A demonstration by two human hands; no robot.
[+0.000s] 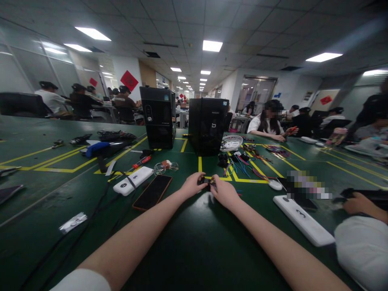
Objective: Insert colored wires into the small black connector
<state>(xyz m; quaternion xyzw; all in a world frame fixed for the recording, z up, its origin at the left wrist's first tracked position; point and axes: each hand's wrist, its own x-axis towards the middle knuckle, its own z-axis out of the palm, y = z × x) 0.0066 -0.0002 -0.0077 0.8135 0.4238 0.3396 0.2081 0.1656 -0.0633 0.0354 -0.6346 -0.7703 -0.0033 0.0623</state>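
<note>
Two bare forearms stretch over the green table (188, 250); the left hand (191, 185) and right hand (223, 190) meet, fingers pinched together on a small dark part (207, 181) between them. A dark phone (152, 192) lies just left of the left hand, with two black computer cases (209, 125) beyond.

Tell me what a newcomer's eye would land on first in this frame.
Two bare arms run up the middle of the green table, where the left hand and right hand pinch a small dark part between their fingers. Behind them stand two black computer towers, side by side. A black phone and a white power strip lie to the left.
</note>
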